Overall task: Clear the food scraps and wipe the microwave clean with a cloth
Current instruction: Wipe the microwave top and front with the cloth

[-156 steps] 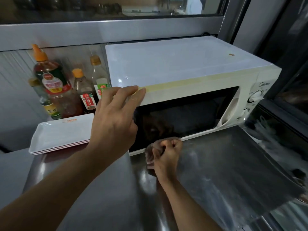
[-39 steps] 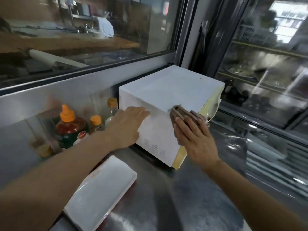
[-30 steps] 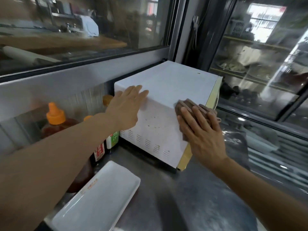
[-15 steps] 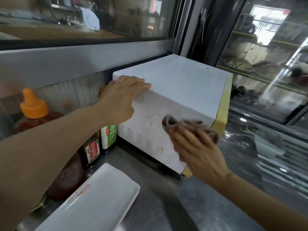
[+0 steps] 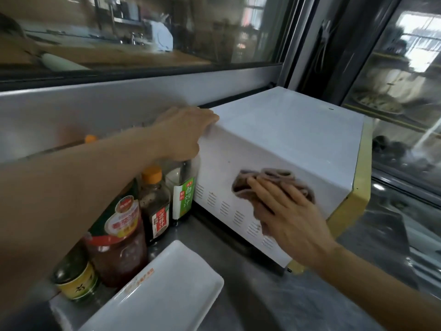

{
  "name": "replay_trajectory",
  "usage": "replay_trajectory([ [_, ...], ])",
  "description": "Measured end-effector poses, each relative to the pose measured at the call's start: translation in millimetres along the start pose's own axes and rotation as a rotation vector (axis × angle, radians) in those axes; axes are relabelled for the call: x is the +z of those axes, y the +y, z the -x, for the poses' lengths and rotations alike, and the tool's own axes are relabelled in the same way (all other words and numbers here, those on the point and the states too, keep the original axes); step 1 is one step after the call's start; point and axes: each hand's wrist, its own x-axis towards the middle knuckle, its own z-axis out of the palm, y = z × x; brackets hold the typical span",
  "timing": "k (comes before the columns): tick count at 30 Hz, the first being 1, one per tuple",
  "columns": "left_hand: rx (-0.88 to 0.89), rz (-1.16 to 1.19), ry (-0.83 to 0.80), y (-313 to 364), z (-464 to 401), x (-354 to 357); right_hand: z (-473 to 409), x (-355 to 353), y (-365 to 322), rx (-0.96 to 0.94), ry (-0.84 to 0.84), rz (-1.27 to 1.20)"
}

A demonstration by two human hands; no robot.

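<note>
The white microwave (image 5: 286, 130) stands on a steel counter, turned so its left side panel with vent slots faces me. My right hand (image 5: 286, 211) presses a bunched brown cloth (image 5: 269, 174) flat against that side panel, fingers straight over it. My left hand (image 5: 183, 132) holds the microwave's rear top corner, fingers curled over the edge. The side panel around the cloth looks free of specks. The door and inside are out of sight.
Several sauce bottles (image 5: 156, 206) and a small jar (image 5: 76, 280) crowd the counter left of the microwave, under my left arm. Stacked white rectangular trays (image 5: 162, 290) lie in front of them. Bare steel counter (image 5: 286, 306) lies near me. A glass-fronted cabinet (image 5: 393, 91) stands right.
My right hand has moved the cloth from the top edge down and left across the side panel, where the brown specks are gone. My left hand slid back to the rear corner.
</note>
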Motion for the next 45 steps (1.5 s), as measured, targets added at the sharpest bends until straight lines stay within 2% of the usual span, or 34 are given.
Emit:
replay_trajectory([
  [2,-0.034,0.037,-0.029,-4.4,-4.9,-1.7,-15.1,-4.5,9.6,0.097,0.055,-0.016],
  [4,-0.034,0.063,-0.030,-6.7,-6.8,-0.6,-23.4,-2.0,5.0,0.118,0.025,0.004],
  [9,-0.023,0.058,-0.046,-11.6,-5.6,0.4,-15.2,16.3,-33.9,-0.161,-0.324,0.043],
  [11,-0.022,0.072,-0.079,-13.0,-7.4,-4.1,-18.7,8.5,-31.3,-0.130,-0.280,0.070],
  [16,-0.017,0.106,-0.168,-21.4,-11.7,-9.0,-59.8,-3.1,-7.3,0.119,0.038,-0.006],
  [18,0.005,0.126,-0.201,-22.3,-11.2,-9.0,-71.2,-2.0,-12.8,0.124,0.001,0.041],
  [21,0.020,0.132,-0.218,-23.8,-10.0,-10.7,-58.7,20.2,-37.1,-0.124,-0.224,0.115],
  [23,0.006,0.144,-0.249,-24.6,-9.8,-12.4,-50.3,27.1,-42.9,-0.190,-0.309,0.138],
  [27,-0.022,0.247,-0.303,-24.7,-10.1,-14.1,-71.2,7.9,-26.6,0.016,-0.086,0.036],
  [30,-0.022,0.295,-0.291,-27.2,-11.6,-13.1,-98.7,-4.2,-15.5,0.081,0.012,0.051],
  [33,-0.032,0.329,-0.299,-29.0,-11.9,-13.3,-99.6,-2.2,-21.1,0.085,-0.019,0.062],
  [37,-0.036,0.352,-0.331,-24.9,-10.0,-16.3,-86.4,0.4,-25.3,-0.044,-0.108,0.093],
  [41,-0.034,0.324,-0.334,-23.1,-8.3,-17.2,-108.6,-7.8,-16.3,0.045,-0.025,0.071],
  [45,-0.038,0.331,-0.347,-24.2,-9.8,-15.5,-123.6,-4.1,-18.1,0.047,-0.029,0.117],
])
